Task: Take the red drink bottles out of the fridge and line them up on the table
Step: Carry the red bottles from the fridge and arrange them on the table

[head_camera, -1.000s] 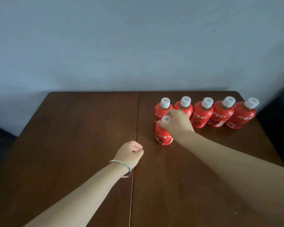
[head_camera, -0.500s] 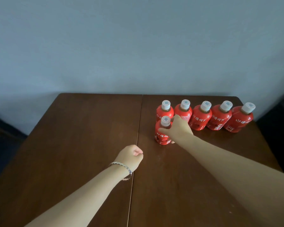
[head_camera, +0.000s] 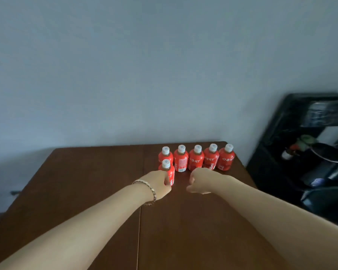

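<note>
Table [head_camera: 86, 182]; bottle [head_camera: 170, 172] partly behind left hand [head_camera: 157, 184]

Wall [head_camera: 125, 65]: plain pale grey-blue, fills the upper view. Black unit [head_camera: 277, 156]: far right, against the wall; holds a blurred green item [head_camera: 306, 140], a small white-and-red item [head_camera: 288, 153] and dark ware too dim to identify. Bracelet [head_camera: 146, 185]: pale linked band, worn on a wrist.

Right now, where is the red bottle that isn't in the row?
In the head view, the lone bottle stands on the table just right of its middle seam, in front of the row's leftmost bottle, partly hidden by the left hand.
</note>
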{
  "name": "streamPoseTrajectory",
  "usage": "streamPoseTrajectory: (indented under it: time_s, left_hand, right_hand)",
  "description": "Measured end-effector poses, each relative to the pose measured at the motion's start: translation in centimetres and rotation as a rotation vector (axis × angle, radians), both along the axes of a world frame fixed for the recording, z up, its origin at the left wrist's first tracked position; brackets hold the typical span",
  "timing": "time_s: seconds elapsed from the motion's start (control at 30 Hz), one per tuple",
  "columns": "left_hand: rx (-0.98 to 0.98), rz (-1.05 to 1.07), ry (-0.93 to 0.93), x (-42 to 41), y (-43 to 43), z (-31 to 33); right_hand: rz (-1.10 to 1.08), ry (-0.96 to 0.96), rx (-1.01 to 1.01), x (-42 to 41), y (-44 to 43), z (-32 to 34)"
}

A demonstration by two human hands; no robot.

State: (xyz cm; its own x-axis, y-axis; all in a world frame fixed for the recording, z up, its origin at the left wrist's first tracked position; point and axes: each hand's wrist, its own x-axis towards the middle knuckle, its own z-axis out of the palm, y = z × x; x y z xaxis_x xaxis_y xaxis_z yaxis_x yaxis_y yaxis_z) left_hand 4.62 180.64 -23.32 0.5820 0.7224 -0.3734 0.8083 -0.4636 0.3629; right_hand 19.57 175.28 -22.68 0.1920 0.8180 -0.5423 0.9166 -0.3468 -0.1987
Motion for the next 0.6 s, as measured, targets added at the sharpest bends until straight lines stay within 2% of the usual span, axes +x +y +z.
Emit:
streamPoseTrajectory:
  time_s: [0.17,0.33,0.47,0.6]
  left_hand:
    - [0.114,-0.301,0.059,2.0,-4.5,4.3]
    - [0.182,-0.6,-0.032,3.9,-11.8,6.2]
    - [0.217,-0.869,-0.072,6.9,-21.6,7.6]
    - [0.221,-1.164,-0.136,9.3,-36.3,9.6]
  right_hand:
    - [-0.156,-0.117,0.071,-1.1,-7.7,3.6]
    - [-0.389,-0.183,0.134,-2.4,-19.1,6.0]
    - [-0.56,-0.264,0.086,-3.6,-31.5,7.8]
    - [-0.891,-0.3,0.046,-6.3,-46.8,9.8]
